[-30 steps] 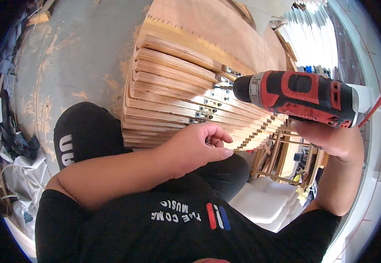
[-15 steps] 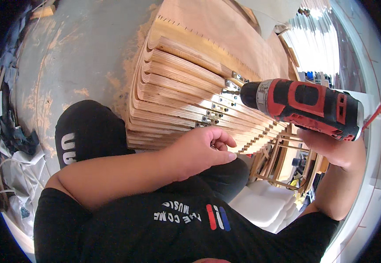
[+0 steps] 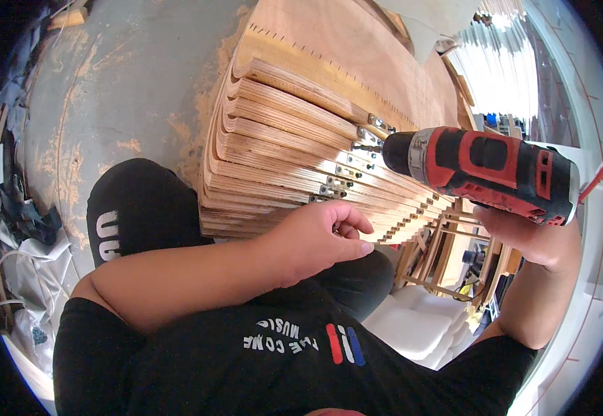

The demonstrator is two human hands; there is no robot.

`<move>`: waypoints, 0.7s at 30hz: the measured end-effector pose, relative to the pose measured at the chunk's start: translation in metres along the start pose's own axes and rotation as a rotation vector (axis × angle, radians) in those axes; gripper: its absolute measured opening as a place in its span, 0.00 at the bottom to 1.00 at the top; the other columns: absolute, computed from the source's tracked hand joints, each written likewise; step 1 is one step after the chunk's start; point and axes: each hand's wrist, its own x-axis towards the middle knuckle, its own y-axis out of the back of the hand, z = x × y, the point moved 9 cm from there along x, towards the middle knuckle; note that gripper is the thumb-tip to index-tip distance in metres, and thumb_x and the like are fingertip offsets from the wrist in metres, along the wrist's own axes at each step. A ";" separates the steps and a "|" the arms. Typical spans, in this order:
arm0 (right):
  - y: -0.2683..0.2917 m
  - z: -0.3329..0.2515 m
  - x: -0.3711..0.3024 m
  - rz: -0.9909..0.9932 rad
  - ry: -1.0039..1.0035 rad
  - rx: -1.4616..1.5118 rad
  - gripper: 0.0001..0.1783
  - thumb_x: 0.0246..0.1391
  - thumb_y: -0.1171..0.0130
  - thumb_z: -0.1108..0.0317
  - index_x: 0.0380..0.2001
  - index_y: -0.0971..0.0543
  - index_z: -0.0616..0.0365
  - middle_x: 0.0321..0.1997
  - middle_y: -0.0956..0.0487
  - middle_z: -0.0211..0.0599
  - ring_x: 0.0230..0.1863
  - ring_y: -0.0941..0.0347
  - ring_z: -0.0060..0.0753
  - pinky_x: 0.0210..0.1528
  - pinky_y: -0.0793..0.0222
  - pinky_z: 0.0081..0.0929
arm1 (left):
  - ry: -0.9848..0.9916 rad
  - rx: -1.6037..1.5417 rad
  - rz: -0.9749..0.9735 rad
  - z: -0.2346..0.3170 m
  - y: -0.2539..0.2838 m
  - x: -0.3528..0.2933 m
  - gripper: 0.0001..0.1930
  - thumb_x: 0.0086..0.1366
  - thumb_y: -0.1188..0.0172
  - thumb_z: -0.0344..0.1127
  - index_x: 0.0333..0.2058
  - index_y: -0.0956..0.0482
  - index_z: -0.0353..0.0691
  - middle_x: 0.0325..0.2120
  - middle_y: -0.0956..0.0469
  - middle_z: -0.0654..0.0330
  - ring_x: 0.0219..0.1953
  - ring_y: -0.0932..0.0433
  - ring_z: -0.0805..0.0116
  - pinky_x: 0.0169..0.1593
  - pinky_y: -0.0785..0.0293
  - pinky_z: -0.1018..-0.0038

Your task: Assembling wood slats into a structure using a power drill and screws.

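My right hand is wrapped round the handle of a red and black cordless drill. The drill lies sideways, its bit pointing left at one of the small metal brackets on the board edges. I cannot tell whether the bit sits in a screw. Below the brackets, my left hand has its fingers curled in; a small dark bit shows among them, too small to name. Curved plywood boards are stacked in front of me, with brackets and dark screws along their stepped edges.
Sawdust marks the grey floor on the left. White padded pieces and a wooden frame stand at the lower right. Clear plastic and scraps lie at the far left. A red cord runs behind the drill.
The drill and my right hand have shifted very slightly right. My left hand has stayed in nearly the same place.
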 end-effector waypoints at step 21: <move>-0.001 0.000 -0.001 -0.053 -0.012 -0.053 0.27 0.39 0.30 0.83 0.47 0.20 0.62 0.39 0.16 0.33 0.38 0.21 0.23 0.44 0.24 0.26 | 0.019 -0.006 -0.001 0.002 -0.002 -0.001 0.14 0.63 0.33 0.32 0.45 0.21 0.34 0.31 0.25 0.67 0.34 0.28 0.79 0.40 0.28 0.80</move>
